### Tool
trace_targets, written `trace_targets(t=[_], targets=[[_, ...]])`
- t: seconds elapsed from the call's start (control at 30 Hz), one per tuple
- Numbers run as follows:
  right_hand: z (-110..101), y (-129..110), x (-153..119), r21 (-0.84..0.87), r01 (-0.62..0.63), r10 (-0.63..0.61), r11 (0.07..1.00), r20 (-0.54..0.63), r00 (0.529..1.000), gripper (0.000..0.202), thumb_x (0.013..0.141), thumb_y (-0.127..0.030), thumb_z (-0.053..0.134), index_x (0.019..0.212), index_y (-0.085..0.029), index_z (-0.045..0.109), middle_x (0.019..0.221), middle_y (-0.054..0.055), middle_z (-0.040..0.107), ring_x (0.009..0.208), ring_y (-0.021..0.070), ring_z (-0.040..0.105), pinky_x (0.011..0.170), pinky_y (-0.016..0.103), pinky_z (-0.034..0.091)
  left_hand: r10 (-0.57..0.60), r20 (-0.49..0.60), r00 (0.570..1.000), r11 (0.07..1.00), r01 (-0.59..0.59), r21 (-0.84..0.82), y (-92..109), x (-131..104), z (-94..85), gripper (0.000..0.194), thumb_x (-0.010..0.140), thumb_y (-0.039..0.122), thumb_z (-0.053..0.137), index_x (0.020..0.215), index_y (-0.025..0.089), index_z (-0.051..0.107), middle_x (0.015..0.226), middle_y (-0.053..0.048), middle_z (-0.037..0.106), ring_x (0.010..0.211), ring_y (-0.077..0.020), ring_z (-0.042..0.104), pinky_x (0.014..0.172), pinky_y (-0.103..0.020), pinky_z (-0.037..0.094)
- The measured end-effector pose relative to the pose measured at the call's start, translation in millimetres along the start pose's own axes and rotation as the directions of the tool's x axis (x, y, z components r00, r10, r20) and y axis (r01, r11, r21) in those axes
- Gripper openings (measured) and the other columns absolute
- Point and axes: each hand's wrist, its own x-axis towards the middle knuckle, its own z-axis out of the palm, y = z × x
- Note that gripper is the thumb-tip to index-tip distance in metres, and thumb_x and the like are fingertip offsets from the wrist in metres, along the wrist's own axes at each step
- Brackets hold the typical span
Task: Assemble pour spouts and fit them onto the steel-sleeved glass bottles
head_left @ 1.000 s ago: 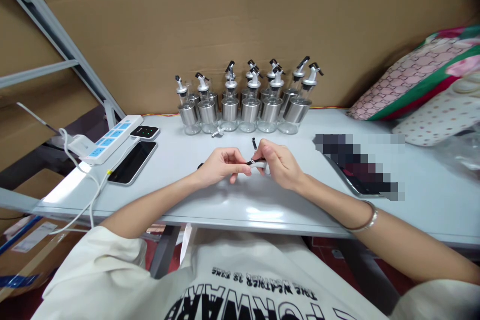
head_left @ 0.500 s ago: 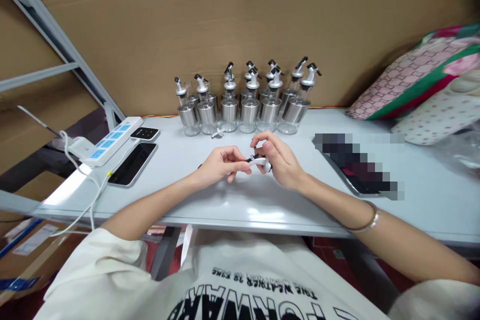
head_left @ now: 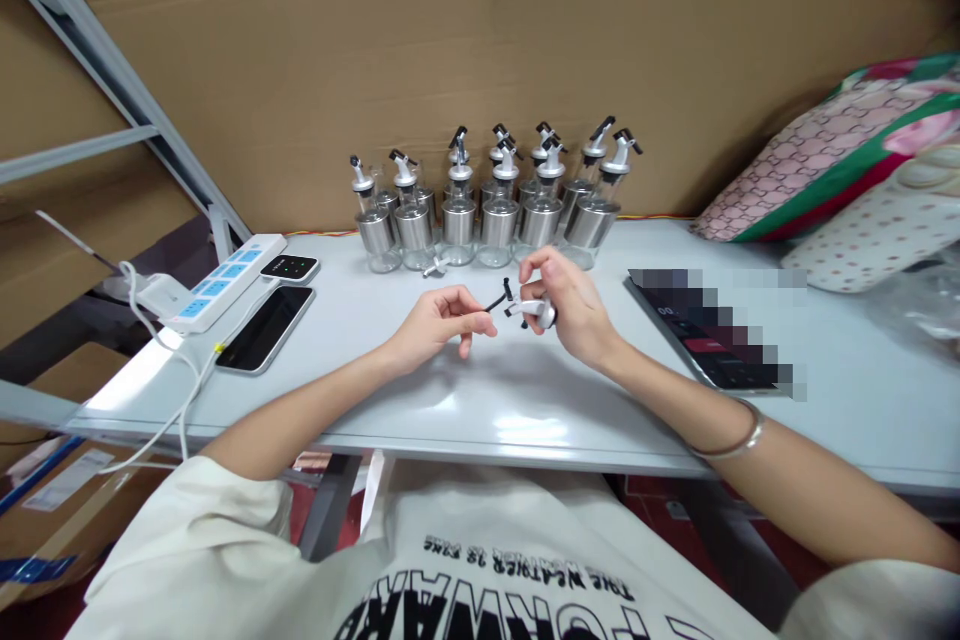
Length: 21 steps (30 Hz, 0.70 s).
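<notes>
My left hand [head_left: 431,330] pinches a thin black tube [head_left: 495,303] between thumb and fingertips, its far end reaching the pourer spout. In my right hand [head_left: 576,310], the fingers are closed around the silver-and-black pourer spout [head_left: 534,308], which points left. Both hands hover over the table, a short gap apart. Behind them stand several glass oil bottles with steel sleeves [head_left: 498,220], most topped with similar spouts. A small loose silver piece [head_left: 436,267] lies in front of the bottles.
On the left of the table [head_left: 420,410] are a power strip [head_left: 225,282], a small black-screened device [head_left: 290,267] and a phone [head_left: 266,328] with white cables. Another phone [head_left: 694,335], partly pixelated, lies right. Patterned bags [head_left: 810,160] sit at the back right, before a cardboard wall [head_left: 375,50].
My right hand has shifted slightly right and up with the pourer spout, which now shows more fully. The black tube between the hands has come into view. The bottles have stayed put.
</notes>
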Motion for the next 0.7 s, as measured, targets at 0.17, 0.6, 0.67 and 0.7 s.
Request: trace_targets(t=[0.17, 0.6, 0.67, 0.7], targets=[[6.6, 3.5, -6.4, -0.051, -0.066, 0.072, 0.997, 0.138, 0.988, 0.044, 0.087, -0.064, 0.037, 0.091, -0.021, 0.044, 0.056, -0.007, 0.046, 0.042, 0.0082, 0.046, 0.042, 0.021, 0.037, -0.037, 0.014, 0.999, 0.999, 0.037, -0.006, -1.7, 0.3, 1.3, 0.040, 0.064, 0.042, 0.078, 0.071, 0.012, 0.052, 0.067, -0.002, 0.070, 0.040, -0.0048, 0.054, 0.048, -0.019, 0.040], [8.0, 1.5, -6.8, -0.028, -0.071, 0.075, 0.997, 0.148, 0.986, 0.043, 0.088, -0.063, 0.036, 0.085, -0.021, 0.044, 0.055, -0.006, 0.045, 0.043, 0.0085, 0.045, 0.043, 0.021, 0.037, -0.103, 0.070, 0.992, 0.993, 0.106, -0.046, 3.6, -3.7, 5.3, 0.044, 0.059, 0.042, 0.081, 0.073, 0.013, 0.050, 0.066, -0.003, 0.071, 0.042, -0.0095, 0.060, 0.049, -0.022, 0.046], [8.6, 0.4, -6.5, -0.003, -0.114, 0.112, 0.994, 0.171, 0.979, 0.045, 0.087, -0.065, 0.036, 0.086, -0.021, 0.044, 0.052, -0.007, 0.045, 0.042, 0.0088, 0.044, 0.043, 0.021, 0.036, -0.103, 0.068, 0.992, 0.993, 0.107, -0.057, 3.4, -3.6, 5.6, 0.045, 0.058, 0.041, 0.081, 0.073, 0.013, 0.050, 0.065, -0.003, 0.071, 0.045, -0.0110, 0.061, 0.051, -0.023, 0.048], [8.9, 0.0, -6.2, 0.010, -0.133, 0.129, 0.991, 0.181, 0.975, 0.045, 0.086, -0.066, 0.036, 0.086, -0.021, 0.043, 0.051, -0.008, 0.045, 0.041, 0.0088, 0.044, 0.043, 0.021, 0.035, -0.099, 0.066, 0.993, 0.993, 0.103, -0.061, 3.1, -3.4, 5.6, 0.045, 0.058, 0.041, 0.082, 0.072, 0.013, 0.050, 0.064, -0.003, 0.070, 0.046, -0.0115, 0.062, 0.052, -0.023, 0.048]])
